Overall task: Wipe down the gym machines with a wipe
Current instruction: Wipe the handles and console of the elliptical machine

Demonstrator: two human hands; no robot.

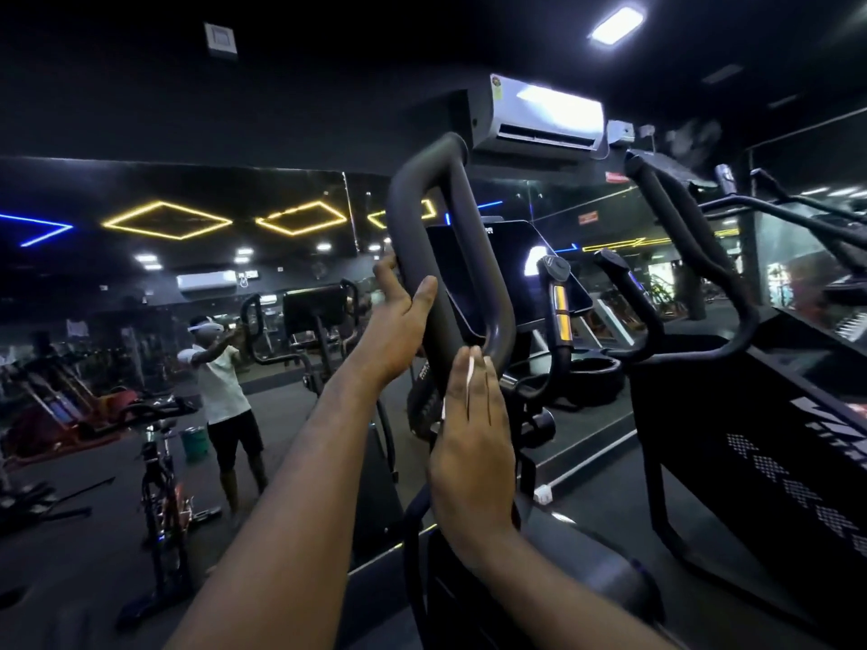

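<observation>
Head camera view, in a dim gym. Two bare forearms reached up from the bottom of the frame to one dark grey loop handle (493,279) on a cardio machine (596,570).

The left hand (399,321) gripped the left bar of the loop, with the thumb lying across the near side and the fingers wrapped behind the bar.

The right hand (474,429) was lower, at the bottom curve of the loop. Its fingers were straight and pressed together, flat against the handle. One white wipe (470,370) sat between that hand and the handle, showing only as thin white slivers between the fingers and at the edge of the palm.

Seen through the loop was one dark console screen (516,255), switched off or unlit.

To the right stood a second machine (774,429), with a black side panel bearing white lettering, cut off by the frame edge.

One white air conditioner (544,119) hung on the wall above the handle, and one bright ceiling light (617,25) glowed at the top right.

On the left, a wall mirror (94,283) reflected one person (220,382) in a white top and dark shorts with arms raised. It also reflected three yellow diamond lights (166,221), the third partly hidden by the handle.

One exercise bike (159,462) stood at the lower left.
</observation>
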